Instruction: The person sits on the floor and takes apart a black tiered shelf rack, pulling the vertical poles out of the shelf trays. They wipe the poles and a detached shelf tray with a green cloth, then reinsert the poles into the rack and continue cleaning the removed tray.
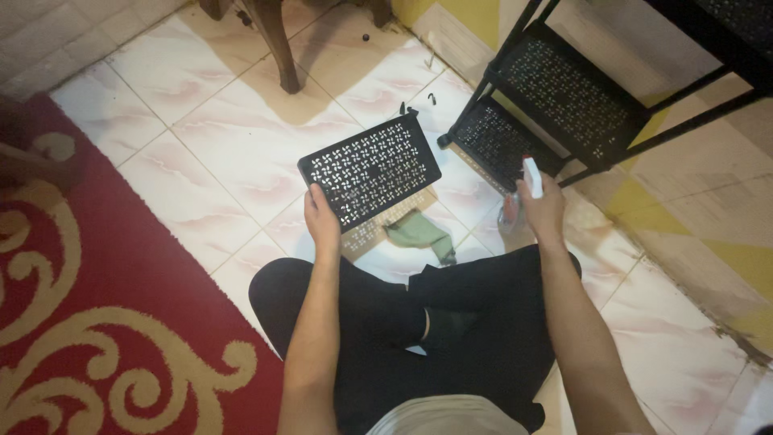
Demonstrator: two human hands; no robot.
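Red carpet with cream scrolls (pixel 97 322) fills 7 to 9 o'clock; pale marbled floor tiles (pixel 217 121) cover the rest. Black tiered rack (pixel 564 97) stands at 1 to 2 o'clock, a wooden furniture leg (pixel 278 48) at 11. Perforated black shelf panel (pixel 370 171) sits just above centre, tilted, lifted off the floor; looks light, stiff, likely plastic, best gripped along its solid rim. Left hand (pixel 322 221) has its fingers closed on the panel's near-left edge. Right hand (pixel 541 211) is wrapped round a white-topped spray bottle (pixel 531 179) at 3 o'clock; label unreadable. Green cloth (pixel 419 234) lies crumpled below the panel.
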